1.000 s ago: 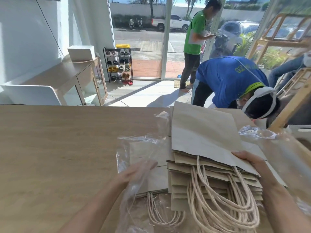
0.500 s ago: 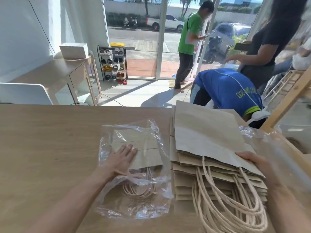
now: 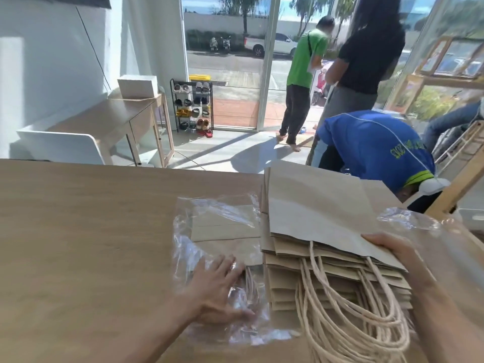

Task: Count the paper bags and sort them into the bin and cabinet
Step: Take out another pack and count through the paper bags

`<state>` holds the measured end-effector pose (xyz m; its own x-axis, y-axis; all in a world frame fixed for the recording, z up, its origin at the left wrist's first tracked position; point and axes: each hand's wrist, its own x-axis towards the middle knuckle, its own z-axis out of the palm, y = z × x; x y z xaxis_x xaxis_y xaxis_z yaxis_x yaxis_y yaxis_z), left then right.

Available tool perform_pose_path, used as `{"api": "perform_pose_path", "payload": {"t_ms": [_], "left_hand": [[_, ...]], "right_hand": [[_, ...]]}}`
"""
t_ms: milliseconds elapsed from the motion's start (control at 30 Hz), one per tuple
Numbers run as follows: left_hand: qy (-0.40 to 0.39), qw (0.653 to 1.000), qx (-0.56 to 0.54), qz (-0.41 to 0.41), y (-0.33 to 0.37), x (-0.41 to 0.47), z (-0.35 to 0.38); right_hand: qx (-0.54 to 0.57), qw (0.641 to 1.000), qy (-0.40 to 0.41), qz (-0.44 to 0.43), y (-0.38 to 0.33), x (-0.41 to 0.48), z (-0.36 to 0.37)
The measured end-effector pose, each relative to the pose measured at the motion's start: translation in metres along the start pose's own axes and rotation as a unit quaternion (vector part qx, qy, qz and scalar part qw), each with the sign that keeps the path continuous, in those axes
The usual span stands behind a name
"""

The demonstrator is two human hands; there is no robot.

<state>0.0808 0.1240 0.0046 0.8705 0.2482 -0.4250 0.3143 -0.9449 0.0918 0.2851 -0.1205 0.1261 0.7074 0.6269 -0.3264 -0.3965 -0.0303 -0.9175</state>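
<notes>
Rope handles [image 3: 340, 323] lie in loops at the near edge of the bench [image 3: 78, 231], trailing from a stack of brown paper bags [image 3: 301, 260] laid flat. Left of the stack, my left grip [image 3: 217, 292] is spread wide, palm down, and presses on a clear plastic sleeve [image 3: 207, 247]. A smaller bundle of bags [image 3: 225, 229] lies inside that sleeve, its handles just under my fingertips. My right grip [image 3: 390, 247] pinches the near right corner of the top bag [image 3: 314, 205], thumb above the paper, and this corner sits raised off the bags below. More crumpled clear plastic [image 3: 432, 226] lies just right of the stack, beside that hand.

Beyond the far edge of the bench a person in a blue shirt [image 3: 366, 142] bends low. Behind them stand a person in a green shirt [image 3: 303, 64] and one in a black top [image 3: 372, 56], near the glass doors. A shoe rack [image 3: 192, 106] stands by the doors, a side desk [image 3: 117, 121] with a white box [image 3: 137, 86] on it is along the left wall, and a white car [image 3: 269, 45] is parked out on the street.
</notes>
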Motion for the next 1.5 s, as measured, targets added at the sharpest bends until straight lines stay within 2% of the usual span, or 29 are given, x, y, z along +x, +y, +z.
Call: {"api": "perform_pose_path", "payload": {"t_ms": [67,133,167,200,267,300,367,433,500,600,700,800,967,1033,1200,1333,1400,1500], "left_hand": [[0.023,1.000,0.001,0.015,0.007,-0.011,0.011],[0.057,0.989,-0.132,0.015,0.005,-0.013,0.012],[0.091,0.963,-0.253,0.015,0.000,-0.013,0.011],[0.124,0.913,-0.389,0.001,-0.003,-0.016,0.009],[0.153,0.774,-0.612,-0.051,-0.008,-0.020,0.004],[0.169,0.728,-0.660,-0.069,-0.011,-0.021,0.000],[0.222,0.695,-0.678,-0.086,-0.016,-0.022,-0.011],[0.260,0.668,-0.691,-0.096,-0.015,-0.024,-0.022],[0.300,0.671,-0.670,-0.103,-0.015,-0.023,-0.028],[0.315,0.716,-0.615,-0.101,-0.011,-0.022,-0.040],[0.223,0.786,-0.572,-0.071,0.001,-0.021,-0.054],[0.173,0.818,-0.547,-0.046,0.011,-0.018,-0.056],[0.168,0.818,-0.542,-0.096,0.008,-0.024,-0.057],[0.199,0.807,-0.547,-0.101,0.004,-0.027,-0.061],[0.315,0.736,-0.590,-0.107,-0.004,-0.033,-0.077],[0.345,0.686,-0.632,-0.104,-0.014,-0.041,-0.092],[0.340,0.700,-0.622,-0.093,-0.020,-0.045,-0.100],[0.312,0.769,-0.552,-0.078,-0.027,-0.050,-0.107]], "right_hand": [[0.016,0.999,-0.034,0.006,0.000,-0.002,0.019],[0.019,0.999,-0.040,0.015,0.004,0.002,0.028],[0.012,0.999,-0.029,0.019,0.005,0.003,0.030],[0.005,1.000,-0.019,0.024,0.008,0.010,0.028],[-0.015,0.999,-0.004,0.039,0.009,0.015,0.035],[-0.049,0.998,0.015,0.037,0.012,0.019,0.036],[-0.082,0.996,0.037,0.002,0.024,0.038,0.023],[-0.110,0.993,0.035,0.007,0.023,0.042,0.027],[-0.126,0.991,0.019,0.029,0.016,0.038,0.045],[-0.179,0.981,-0.021,0.071,0.005,0.039,0.074],[-0.292,0.954,-0.024,0.066,-0.001,0.045,0.099],[-0.411,0.909,-0.041,0.046,-0.006,0.046,0.128],[-0.487,0.869,-0.085,0.013,-0.006,0.042,0.163],[-0.501,0.858,-0.114,-0.004,-0.004,0.035,0.170],[-0.430,0.888,-0.162,0.008,0.000,0.028,0.170],[-0.391,0.903,-0.177,-0.019,0.014,0.029,0.169],[-0.374,0.910,-0.178,-0.029,0.025,0.030,0.168],[-0.336,0.925,-0.174,-0.030,0.042,0.028,0.165]]}}
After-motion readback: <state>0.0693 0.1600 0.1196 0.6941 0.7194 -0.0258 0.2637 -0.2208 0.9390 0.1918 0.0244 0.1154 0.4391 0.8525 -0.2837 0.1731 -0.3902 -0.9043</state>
